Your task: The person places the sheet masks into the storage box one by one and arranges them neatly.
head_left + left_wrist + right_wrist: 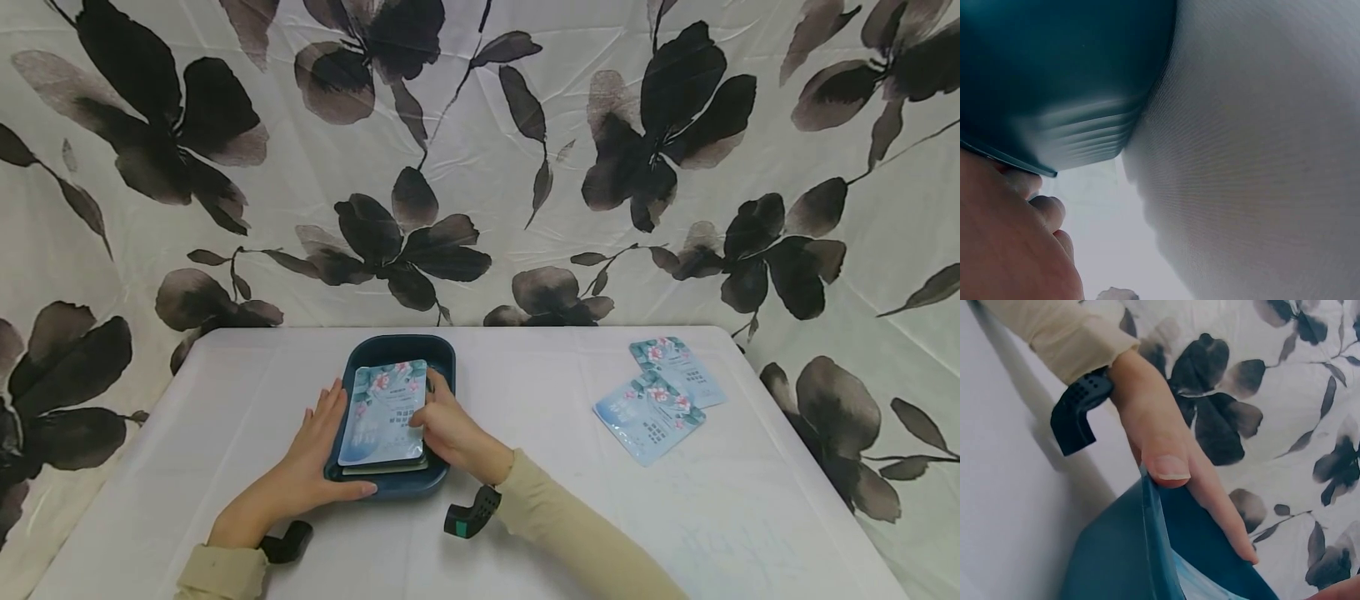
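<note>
A dark blue tray [431,485] stands at the table's back, left of centre. In it lies a stack of flat packets, topped by a light blue face mask packet [384,412] with pink flowers. My right hand [456,429] pinches this packet at its right edge, thumb on top, other fingers largely hidden. Along the tray's left rim my left hand [303,471] rests with straight fingers, its thumb on the front rim. In the left wrist view that hand [1010,231] is against the rim beside the tray's ribbed wall [1072,125]. The right wrist view shows its thumb [1169,469] over the rim.
Two similar packets [648,417] overlap on the white table [540,467] at the right. A black wrist device [472,512] sits at each wrist. Behind the table hangs a floral cloth [525,183].
</note>
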Demonstrator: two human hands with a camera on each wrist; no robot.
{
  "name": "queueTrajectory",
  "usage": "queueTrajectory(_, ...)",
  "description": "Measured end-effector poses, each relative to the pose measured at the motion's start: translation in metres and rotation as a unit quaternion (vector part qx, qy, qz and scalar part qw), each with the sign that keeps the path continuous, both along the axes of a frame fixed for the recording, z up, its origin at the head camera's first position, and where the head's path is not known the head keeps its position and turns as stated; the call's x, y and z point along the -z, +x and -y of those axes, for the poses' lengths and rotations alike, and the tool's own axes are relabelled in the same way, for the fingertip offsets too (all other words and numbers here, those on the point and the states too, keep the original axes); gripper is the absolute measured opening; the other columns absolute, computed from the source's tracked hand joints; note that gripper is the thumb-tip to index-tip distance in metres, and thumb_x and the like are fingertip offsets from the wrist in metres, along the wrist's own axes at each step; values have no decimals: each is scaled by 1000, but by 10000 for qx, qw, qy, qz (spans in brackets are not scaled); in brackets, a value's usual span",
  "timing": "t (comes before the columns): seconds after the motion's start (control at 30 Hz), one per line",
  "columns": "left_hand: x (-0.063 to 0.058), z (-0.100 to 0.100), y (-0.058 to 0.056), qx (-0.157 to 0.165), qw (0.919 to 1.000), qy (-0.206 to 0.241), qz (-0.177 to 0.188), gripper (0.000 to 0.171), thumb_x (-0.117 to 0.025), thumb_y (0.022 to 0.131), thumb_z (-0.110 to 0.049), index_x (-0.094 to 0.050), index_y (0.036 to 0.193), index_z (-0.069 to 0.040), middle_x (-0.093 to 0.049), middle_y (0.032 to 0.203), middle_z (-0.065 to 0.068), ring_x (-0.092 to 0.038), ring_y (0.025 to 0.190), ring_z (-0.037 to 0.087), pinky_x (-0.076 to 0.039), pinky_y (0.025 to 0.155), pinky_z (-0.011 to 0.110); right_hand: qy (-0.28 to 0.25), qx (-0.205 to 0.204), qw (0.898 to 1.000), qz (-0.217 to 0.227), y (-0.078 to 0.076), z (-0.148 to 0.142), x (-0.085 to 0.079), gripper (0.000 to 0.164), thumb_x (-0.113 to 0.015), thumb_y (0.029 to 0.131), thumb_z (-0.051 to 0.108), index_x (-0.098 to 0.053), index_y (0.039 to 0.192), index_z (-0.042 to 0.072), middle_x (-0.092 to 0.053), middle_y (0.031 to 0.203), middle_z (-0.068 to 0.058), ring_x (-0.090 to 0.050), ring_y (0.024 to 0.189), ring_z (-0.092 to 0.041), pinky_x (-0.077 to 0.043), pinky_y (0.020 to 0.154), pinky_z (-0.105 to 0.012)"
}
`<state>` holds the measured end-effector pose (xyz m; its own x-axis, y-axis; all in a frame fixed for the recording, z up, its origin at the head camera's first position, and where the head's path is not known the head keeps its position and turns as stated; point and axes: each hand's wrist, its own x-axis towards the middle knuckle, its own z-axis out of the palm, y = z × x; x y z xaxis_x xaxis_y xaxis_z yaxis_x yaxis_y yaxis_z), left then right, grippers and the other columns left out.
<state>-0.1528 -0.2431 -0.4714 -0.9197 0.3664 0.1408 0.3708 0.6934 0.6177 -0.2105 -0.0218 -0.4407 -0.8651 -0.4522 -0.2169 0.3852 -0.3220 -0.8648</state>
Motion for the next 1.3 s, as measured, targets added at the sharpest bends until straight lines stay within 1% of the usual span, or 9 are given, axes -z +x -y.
queueTrajectory(0.13, -1, -1, 0, -2, 10000, 11, 26, 130, -85, 71, -51, -2, 158, -1, 9, 165, 17, 16, 150, 34, 9, 115, 63, 132, 37, 9995, -279, -1, -2, -3, 99, -41, 79, -25, -2, 160, 16, -6, 164, -18, -11, 150, -35, -14, 120, -50)
queueTrajectory(0.2, -1, -1, 0, -12, 10000, 18, 43, 130, -85, 71, -51, -1, 158, -1, 9, 165, 17, 16, 150, 34, 9, 115, 64, 180, -5, 9993, -322, -1, -4, -5, 96, -41, 80, -24, -8, 161, 15, -3, 165, -17, -7, 151, -34, -11, 120, -51)
queueTrajectory(0.27, -1, -1, 0, -21, 10000, 23, 43, 130, -85, 71, -51, -1, 158, -1, 9, 165, 17, 16, 150, 34, 8, 115, 65, 235, -107, 9992, -309, -1, -6, -6, 88, -41, 81, -22, -16, 159, 9, -3, 165, -17, -5, 151, -34, -6, 121, -52)
queueTrajectory(0.4, -1, -1, 1, -27, 10000, 8, 31, 130, -85, 71, -51, -2, 158, 0, 10, 165, 16, 16, 150, 34, 7, 114, 66, 352, -234, 9991, -80, 0, -7, -6, 67, -40, 86, -17, -29, 152, -7, -7, 164, -19, -8, 150, -32, -6, 121, -48)
queueTrajectory(0.57, -1, -2, 0, -40, 10000, -4, 6, 131, -85, 70, -51, -2, 158, -2, 9, 165, 17, 16, 150, 33, 7, 115, 65, 212, -109, 9997, 113, 0, -6, -7, 64, -37, 88, -16, -25, 151, -11, -8, 163, -22, -9, 150, -32, -9, 121, -45)
queueTrajectory(0.67, -1, -2, 0, -29, 10000, -17, -18, 131, -85, 70, -51, -2, 158, -2, 8, 165, 17, 16, 150, 33, 7, 115, 65, 122, -64, 9998, 152, 0, -5, -7, 65, -37, 88, -17, -23, 151, -11, -8, 163, -22, -9, 150, -31, -10, 121, -45)
queueTrajectory(0.8, -1, -2, 0, -43, 10000, -14, -7, 131, -85, 70, -51, -1, 158, -1, 9, 165, 17, 16, 150, 34, 7, 115, 65, 112, -152, 9997, 160, 0, -6, -7, 65, -38, 89, -17, -24, 152, -10, -10, 163, -22, -13, 149, -31, -13, 121, -45)
queueTrajectory(1.07, -3, -2, 1, -49, 10000, -16, 65, 130, -85, 72, -51, 0, 158, -2, 12, 165, 14, 14, 149, 39, 7, 114, 66, 147, -237, 9994, 216, 0, -5, -8, 65, -38, 89, -17, -22, 152, -11, -11, 163, -22, -14, 149, -32, -12, 121, -46)
queueTrajectory(1.3, -3, 0, 1, -60, 10000, -44, 45, 131, -84, 71, -52, 0, 158, -3, 11, 165, 14, 15, 150, 35, 6, 115, 65, 86, -133, 9995, 266, 0, -2, -6, 66, -37, 89, -17, -20, 153, -9, -9, 163, -23, -12, 150, -34, -11, 121, -47)
